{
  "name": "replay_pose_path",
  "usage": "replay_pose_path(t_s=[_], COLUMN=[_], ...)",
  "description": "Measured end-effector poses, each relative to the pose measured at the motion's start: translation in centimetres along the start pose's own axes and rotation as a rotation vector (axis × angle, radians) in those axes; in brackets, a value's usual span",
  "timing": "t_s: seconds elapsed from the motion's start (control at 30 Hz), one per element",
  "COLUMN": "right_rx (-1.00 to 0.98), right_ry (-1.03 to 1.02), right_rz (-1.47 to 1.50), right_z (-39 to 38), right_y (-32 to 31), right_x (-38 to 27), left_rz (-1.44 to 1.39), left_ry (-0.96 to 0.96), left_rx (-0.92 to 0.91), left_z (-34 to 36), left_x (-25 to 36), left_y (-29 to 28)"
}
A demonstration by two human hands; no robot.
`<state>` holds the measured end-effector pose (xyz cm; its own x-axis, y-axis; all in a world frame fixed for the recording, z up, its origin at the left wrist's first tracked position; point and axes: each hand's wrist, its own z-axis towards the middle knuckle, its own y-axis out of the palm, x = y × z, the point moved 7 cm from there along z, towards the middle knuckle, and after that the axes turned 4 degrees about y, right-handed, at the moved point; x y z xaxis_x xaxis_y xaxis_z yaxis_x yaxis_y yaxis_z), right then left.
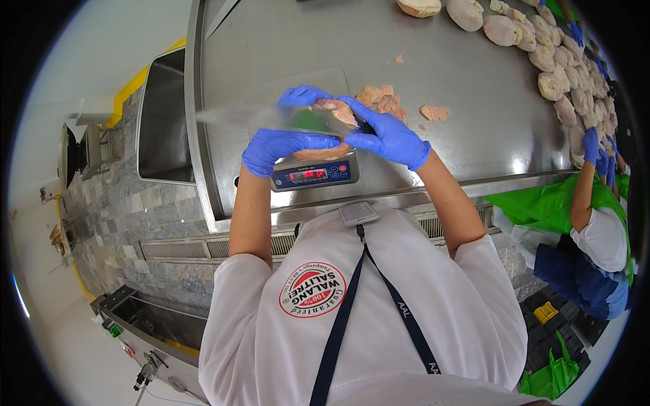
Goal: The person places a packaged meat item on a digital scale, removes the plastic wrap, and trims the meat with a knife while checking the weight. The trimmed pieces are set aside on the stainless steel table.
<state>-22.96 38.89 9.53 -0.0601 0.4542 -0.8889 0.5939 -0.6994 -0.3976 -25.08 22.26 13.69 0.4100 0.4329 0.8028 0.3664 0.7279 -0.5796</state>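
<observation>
Both my hands wear blue gloves. My left hand (pixel 281 147) is wrapped round a pale pink piece of raw meat (pixel 319 153) above a digital scale (pixel 338 173) with a lit red display. My right hand (pixel 395 141) closes on the dark handle of a knife. Its wide, shiny blade (pixel 254 117) points left, smeared by motion, with a green reflection on it. The blade crosses in front of the meat and hides part of it and of my left hand. Beyond my right hand lie loose meat trimmings (pixel 384 100) and a flat scrap of meat (pixel 435 113).
The steel table (pixel 467 145) has a raised edge. Many rounded pieces of raw meat (pixel 542 59) are heaped at the far right, where a co-worker's gloved hand (pixel 591 144) reaches in. A steel basin (pixel 166 118) stands off the table's left side. A badge (pixel 358 214) hangs on my chest.
</observation>
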Motion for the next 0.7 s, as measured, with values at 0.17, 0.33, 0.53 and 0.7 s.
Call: replay_pose_path(t_s=[0.17,0.33,0.53,0.7], right_rx=[0.19,0.149,0.042,0.139], right_ry=[0.002,0.035,0.046,0.026], right_rz=[0.179,0.13,-0.027,-0.177], right_z=[0.4,-1.4,-2.3,-1.0], right_y=[0.7,2.1,3.3,3.9], right_x=[0.3,0.0,1.0,0.8], left_rz=[-0.194,-0.149,-0.199,-0.129], left_ry=[-0.004,-0.181,-0.262,-0.237], left_rx=[0.022,0.392,0.626,0.667], left_z=[0.1,-1.0,-1.6,-0.9], left_x=[-1.3,-5.1,-6.3,-5.6], left_y=[-0.1,-2.7,-1.9,-1.9])
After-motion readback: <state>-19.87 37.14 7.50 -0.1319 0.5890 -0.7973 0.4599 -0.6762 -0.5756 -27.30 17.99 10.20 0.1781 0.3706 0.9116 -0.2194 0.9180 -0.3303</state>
